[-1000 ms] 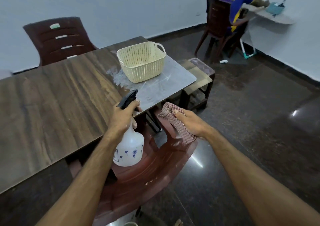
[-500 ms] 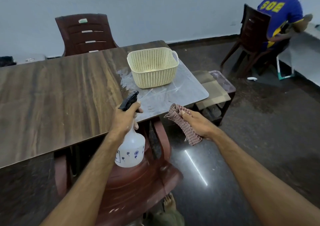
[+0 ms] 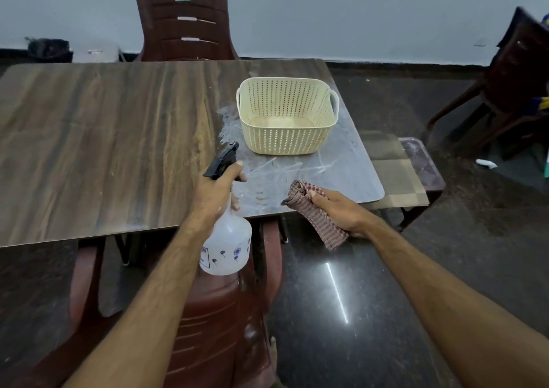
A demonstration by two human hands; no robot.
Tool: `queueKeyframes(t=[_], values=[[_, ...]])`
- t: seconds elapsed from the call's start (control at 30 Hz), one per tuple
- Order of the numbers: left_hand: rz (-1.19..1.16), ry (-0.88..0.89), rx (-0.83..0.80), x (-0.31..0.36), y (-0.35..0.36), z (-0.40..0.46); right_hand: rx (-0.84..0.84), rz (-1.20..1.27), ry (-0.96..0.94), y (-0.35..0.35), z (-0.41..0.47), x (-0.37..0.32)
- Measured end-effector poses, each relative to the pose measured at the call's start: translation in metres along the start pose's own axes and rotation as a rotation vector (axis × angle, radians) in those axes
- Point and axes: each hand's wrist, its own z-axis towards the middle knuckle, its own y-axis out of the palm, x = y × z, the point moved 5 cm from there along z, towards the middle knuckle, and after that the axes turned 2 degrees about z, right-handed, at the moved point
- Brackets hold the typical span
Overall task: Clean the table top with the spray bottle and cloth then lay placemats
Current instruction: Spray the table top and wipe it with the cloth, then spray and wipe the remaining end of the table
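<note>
Your left hand is wrapped around the neck of the spray bottle, a finger up at the black trigger head, which points out over the counter — the translucent body with its small blue flower print hangs below the near edge, in front of a dark red chair tucked under it. Your right hand grips the checked cloth, bunched in your fingers just at the counter's near right edge, one end drooping down. On the right end of the counter stands a cream perforated basket, and the surface around it looks pale and streaky — smeared marks run between the basket and your hands. A second dark red chair stands behind the far side, and a low stool sits just past the right end
</note>
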Motion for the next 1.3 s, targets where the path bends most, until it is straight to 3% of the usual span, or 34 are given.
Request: queueKeyframes(t=[0.2,0.5,0.87,1.13,1.3], values=[[-0.156,0.031,0.128,0.027,-0.003,0.015,-0.073,-0.023,-0.035,-0.017,0.041,-0.036],[-0.063,0.115,0.256,0.066,0.016,0.08,-0.134,0.048,-0.129,-0.103,0.144,-0.117],[0.016,0.26,0.361,0.146,0.117,0.225,-0.197,-0.374,-0.255,-0.173,0.258,-0.17],[0.105,0.256,0.34,0.086,0.161,0.287,-0.181,-0.539,-0.409,-0.151,0.32,-0.147],[0.164,0.19,0.399,0.023,0.164,0.301,-0.262,-0.644,-0.363,-0.133,0.345,-0.112]])
